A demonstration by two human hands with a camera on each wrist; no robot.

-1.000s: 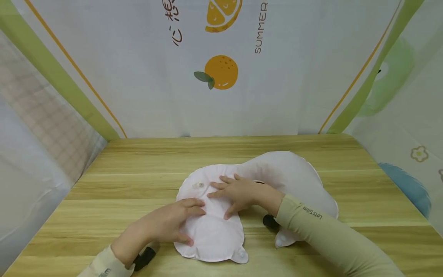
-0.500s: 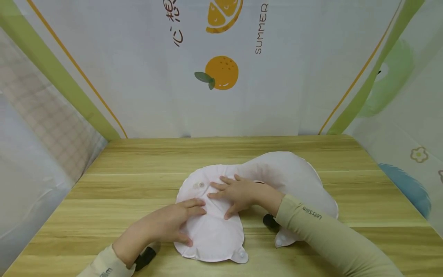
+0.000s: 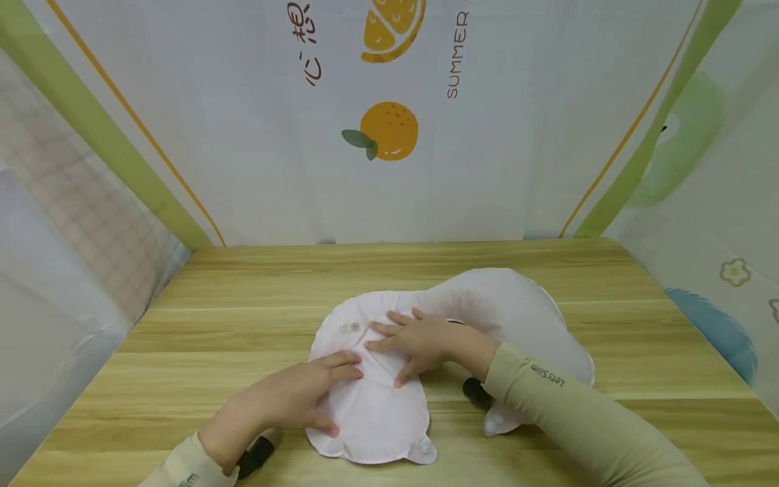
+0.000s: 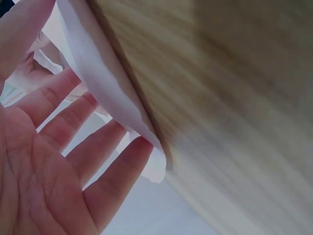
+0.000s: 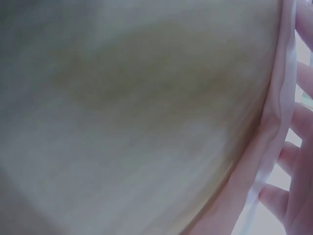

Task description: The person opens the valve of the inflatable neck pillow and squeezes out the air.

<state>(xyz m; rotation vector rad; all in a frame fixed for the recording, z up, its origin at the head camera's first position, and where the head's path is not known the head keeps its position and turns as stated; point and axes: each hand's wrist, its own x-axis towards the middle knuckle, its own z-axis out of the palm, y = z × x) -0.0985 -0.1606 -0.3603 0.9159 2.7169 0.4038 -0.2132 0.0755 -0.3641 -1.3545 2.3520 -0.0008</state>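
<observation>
A pale pink-white, U-shaped inflatable neck pillow (image 3: 517,308) lies on the table, with its right arm puffed up and its left arm flatter and creased. My left hand (image 3: 301,396) rests on the left arm's outer edge with fingers extended and thumb apart. Spread fingers of my right hand (image 3: 420,341) press on the same arm, higher up. Just beyond them a small round air valve (image 3: 353,327) shows. A snap tab (image 3: 424,451) sticks out at the left arm's end. In the left wrist view, fingertips touch the pillow's edge (image 4: 107,88). The right wrist view shows fingertips against the fabric (image 5: 244,186).
The wood-grain table (image 3: 243,270) extends around the pillow. A white curtain (image 3: 255,149) with printed oranges hangs behind it, and printed cloth hangs at both sides. A black piece (image 3: 255,456) sits under the left wrist, another (image 3: 477,392) under the right.
Both hands stay in place on the pillow's left arm. Only the head view has shifted very slightly.
</observation>
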